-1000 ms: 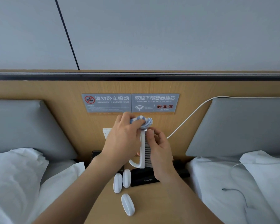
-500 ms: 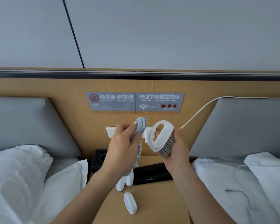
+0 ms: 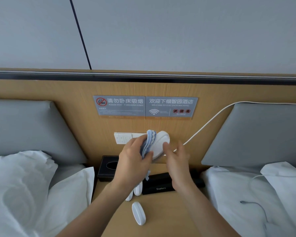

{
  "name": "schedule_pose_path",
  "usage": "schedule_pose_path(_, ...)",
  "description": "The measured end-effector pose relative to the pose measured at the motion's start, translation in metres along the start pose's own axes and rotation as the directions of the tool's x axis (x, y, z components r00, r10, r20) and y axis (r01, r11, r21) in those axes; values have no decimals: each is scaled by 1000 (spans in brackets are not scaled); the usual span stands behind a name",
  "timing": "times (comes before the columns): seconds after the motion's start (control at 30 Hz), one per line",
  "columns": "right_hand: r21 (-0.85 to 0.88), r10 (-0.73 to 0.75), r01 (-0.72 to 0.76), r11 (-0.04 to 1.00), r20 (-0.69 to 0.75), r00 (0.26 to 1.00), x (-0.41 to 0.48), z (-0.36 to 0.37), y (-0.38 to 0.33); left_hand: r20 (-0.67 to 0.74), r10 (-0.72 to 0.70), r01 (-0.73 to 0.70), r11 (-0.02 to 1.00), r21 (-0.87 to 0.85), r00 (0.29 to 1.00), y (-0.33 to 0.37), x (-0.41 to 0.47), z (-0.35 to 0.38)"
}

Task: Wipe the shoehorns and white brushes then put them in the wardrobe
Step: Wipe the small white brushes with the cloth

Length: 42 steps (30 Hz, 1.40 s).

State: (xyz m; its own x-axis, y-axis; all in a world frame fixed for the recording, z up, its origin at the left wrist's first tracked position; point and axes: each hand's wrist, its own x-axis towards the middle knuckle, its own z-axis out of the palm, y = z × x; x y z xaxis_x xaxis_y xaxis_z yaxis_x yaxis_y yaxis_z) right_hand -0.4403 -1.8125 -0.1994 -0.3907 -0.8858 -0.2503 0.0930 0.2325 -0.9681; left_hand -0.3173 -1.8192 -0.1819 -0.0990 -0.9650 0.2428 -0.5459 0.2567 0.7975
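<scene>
White bed linen (image 3: pixel 24 185) fills both sides, and between them stands a light wooden bedside table (image 3: pixel 169 211). On the table, near the wall, lie a black tissue box (image 3: pixel 108 168) and a long black bar marked "Shoehorn" (image 3: pixel 161 183). Above the table, the left hand (image 3: pixel 133 159) grasps a blue and white striped cloth (image 3: pixel 148 142) and presses it against a white oval plastic brush (image 3: pixel 160 142), which the right hand (image 3: pixel 178 158) holds at its right edge. Partly behind the left wrist lie two more white brushes (image 3: pixel 138 189), side by side. A third brush (image 3: pixel 138 213) lies alone, nearer to the person.
</scene>
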Motion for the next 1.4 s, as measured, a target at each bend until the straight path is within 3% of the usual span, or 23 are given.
schedule_pose_path(0.07,-119,-194,184,976,-74,978,1,-1,2,-24,70,-69,996,51,997,-6,0,2)
schedule_pose_path(0.1,-83,-173,170,982,-30,985,1,0,0,-15,106,-104,991,79,994,-8,0,4)
schedule_pose_path(0.2,54,79,-84,995,88,993,7,3,-7,65,216,-223,968,116,974,-14,-2,8)
schedule_pose_path(0.33,140,148,-159,977,82,986,19,2,0,206,243,-248,969,2,948,-22,-4,9)
schedule_pose_path(0.43,-104,224,-213,972,113,968,28,-1,26,194,105,-105,994,-12,975,-26,-2,7)
schedule_pose_path(0.53,-343,349,-292,893,115,930,30,-7,66,189,-160,172,984,-51,969,-39,0,7)
schedule_pose_path(0.63,-459,420,-338,822,85,904,28,-15,105,208,-396,433,883,-181,894,-56,-7,15)
schedule_pose_path(0.8,-526,490,-427,735,-23,871,25,-15,164,228,-611,652,701,-288,758,-95,-27,38)
schedule_pose_path(1.0,-573,584,-517,636,-81,808,53,-12,238,341,-743,817,513,-263,576,-153,-47,67)
schedule_pose_path(1.27,-613,647,-577,540,-136,750,84,-4,312,339,-840,906,377,-195,423,-223,-71,83)
schedule_pose_path(1.4,-638,628,-574,514,-176,758,90,-4,323,347,-847,915,358,-185,402,-240,-66,86)
